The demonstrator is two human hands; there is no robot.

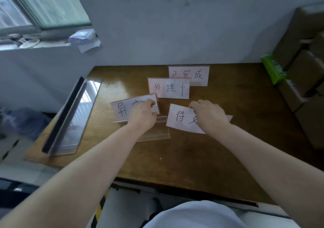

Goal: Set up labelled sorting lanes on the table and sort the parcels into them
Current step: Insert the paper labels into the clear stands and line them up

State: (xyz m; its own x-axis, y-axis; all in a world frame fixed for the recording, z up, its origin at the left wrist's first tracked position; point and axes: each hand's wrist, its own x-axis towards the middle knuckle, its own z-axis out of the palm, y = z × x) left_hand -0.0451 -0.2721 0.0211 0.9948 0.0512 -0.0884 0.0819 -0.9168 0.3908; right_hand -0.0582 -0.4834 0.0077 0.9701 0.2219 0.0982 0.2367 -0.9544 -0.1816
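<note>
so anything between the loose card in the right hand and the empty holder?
Nothing visible. The right hand holds the loose card right beside the empty holder; only the left hand, on the card in the neighbouring stand, is close.

1. Glossy brown wooden table (219,150), faintly mottled, with pale window glare.
2. White paper label cards (169,88) bear black handwritten characters; their clear holders show pinkish edges.
3. Bright green plastic packet (272,70) at the far right corner.
4. Brown cardboard boxes (305,73) stacked at right.
5. Pale grey-blue painted wall (175,26).
6. Clear acrylic stand (70,120) with black strip.
</note>
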